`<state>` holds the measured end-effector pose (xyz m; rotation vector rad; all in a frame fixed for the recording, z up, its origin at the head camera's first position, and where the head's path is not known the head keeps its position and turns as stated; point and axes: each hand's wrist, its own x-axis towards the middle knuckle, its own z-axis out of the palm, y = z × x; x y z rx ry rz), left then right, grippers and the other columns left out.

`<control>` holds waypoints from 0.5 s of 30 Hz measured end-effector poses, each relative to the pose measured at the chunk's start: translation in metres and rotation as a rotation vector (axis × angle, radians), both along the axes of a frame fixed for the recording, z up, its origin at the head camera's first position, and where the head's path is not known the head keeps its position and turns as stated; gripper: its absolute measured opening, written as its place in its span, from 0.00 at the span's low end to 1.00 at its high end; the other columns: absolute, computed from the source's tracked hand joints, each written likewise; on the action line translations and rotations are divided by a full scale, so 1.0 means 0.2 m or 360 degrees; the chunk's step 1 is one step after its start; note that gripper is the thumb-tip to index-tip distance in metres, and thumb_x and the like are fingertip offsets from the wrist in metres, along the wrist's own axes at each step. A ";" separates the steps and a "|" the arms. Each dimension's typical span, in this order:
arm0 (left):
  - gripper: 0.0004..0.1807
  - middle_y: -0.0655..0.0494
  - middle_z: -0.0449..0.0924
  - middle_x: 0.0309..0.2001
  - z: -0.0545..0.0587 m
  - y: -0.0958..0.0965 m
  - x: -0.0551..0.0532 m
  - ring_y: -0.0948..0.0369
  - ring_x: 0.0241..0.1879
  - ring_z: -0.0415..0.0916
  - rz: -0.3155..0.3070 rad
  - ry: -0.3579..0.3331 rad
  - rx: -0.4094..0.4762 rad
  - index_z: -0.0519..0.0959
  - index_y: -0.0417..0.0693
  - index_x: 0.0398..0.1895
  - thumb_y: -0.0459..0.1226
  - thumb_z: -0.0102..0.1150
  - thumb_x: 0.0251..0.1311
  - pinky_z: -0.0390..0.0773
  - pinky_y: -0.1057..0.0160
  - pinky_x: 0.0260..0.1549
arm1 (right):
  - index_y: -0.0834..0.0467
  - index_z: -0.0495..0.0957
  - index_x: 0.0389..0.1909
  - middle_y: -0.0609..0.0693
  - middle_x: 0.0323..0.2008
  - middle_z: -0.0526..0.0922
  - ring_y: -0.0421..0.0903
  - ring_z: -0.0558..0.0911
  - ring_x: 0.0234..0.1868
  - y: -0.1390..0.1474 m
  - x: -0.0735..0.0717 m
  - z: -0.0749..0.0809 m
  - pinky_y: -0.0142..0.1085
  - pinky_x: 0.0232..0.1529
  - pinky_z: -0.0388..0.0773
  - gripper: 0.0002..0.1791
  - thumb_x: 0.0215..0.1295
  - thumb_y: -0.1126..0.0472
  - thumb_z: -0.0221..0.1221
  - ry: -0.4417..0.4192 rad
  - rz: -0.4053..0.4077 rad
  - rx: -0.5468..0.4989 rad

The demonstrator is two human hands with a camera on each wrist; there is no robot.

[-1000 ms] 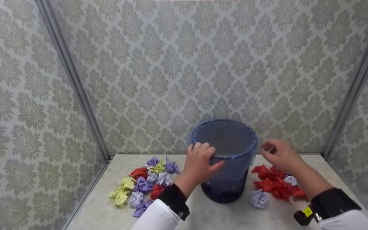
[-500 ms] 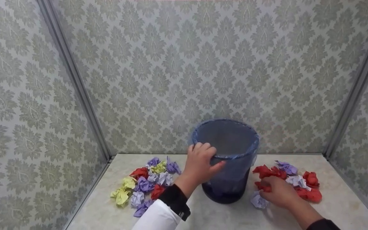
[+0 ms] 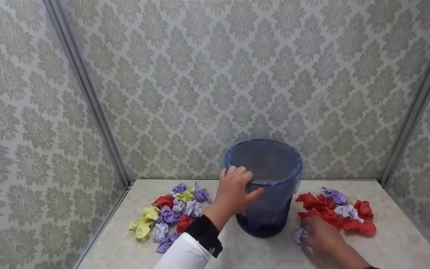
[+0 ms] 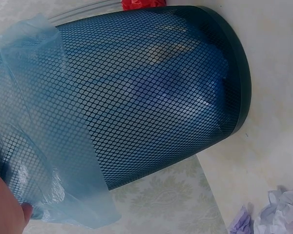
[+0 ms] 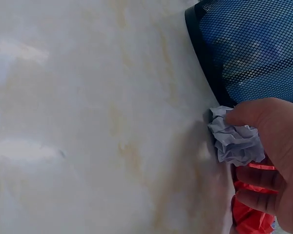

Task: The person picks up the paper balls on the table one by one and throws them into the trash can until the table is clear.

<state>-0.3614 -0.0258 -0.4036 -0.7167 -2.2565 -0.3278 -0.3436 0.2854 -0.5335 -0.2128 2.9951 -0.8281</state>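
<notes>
Fingers of the left hand [image 3: 234,191] grip the rim [image 3: 274,183] of the bin [image 3: 262,223], presumably steadying it upright on the table [image 3: 256,256]; down beside its base, the right hand [image 3: 321,235] pinches a pale paper ball [image 5: 234,141], red paper [image 3: 314,201] just beyond.

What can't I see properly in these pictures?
Head view: the bottom inside the bin, hidden by its front wall; part of the pale paper ball, behind the right hand.
Left wrist view: the shapes inside the bin, blurred by its mesh; most of the left hand, cut off by the picture's edge.
</notes>
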 end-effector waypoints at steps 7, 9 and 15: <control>0.25 0.61 0.71 0.32 0.01 0.00 0.00 0.58 0.36 0.66 0.0006 -0.0018 -0.0005 0.72 0.55 0.28 0.65 0.59 0.60 0.65 0.53 0.43 | 0.51 0.82 0.47 0.45 0.45 0.84 0.46 0.80 0.47 0.00 -0.03 -0.02 0.54 0.53 0.80 0.20 0.52 0.62 0.73 -0.0195 -0.0045 -0.0188; 0.25 0.61 0.71 0.32 0.01 0.00 0.00 0.58 0.36 0.67 0.0002 -0.0014 -0.0010 0.73 0.55 0.28 0.65 0.59 0.60 0.66 0.53 0.43 | 0.51 0.82 0.47 0.45 0.45 0.83 0.46 0.80 0.46 0.01 -0.03 -0.02 0.53 0.52 0.81 0.20 0.52 0.63 0.72 -0.0222 -0.0047 -0.0219; 0.25 0.61 0.71 0.33 0.01 0.00 0.01 0.58 0.37 0.67 0.0008 -0.0017 -0.0020 0.73 0.55 0.29 0.65 0.58 0.60 0.66 0.53 0.45 | 0.53 0.82 0.47 0.47 0.45 0.84 0.46 0.80 0.45 0.03 -0.01 0.01 0.49 0.50 0.81 0.20 0.52 0.65 0.71 -0.0184 -0.0004 -0.0299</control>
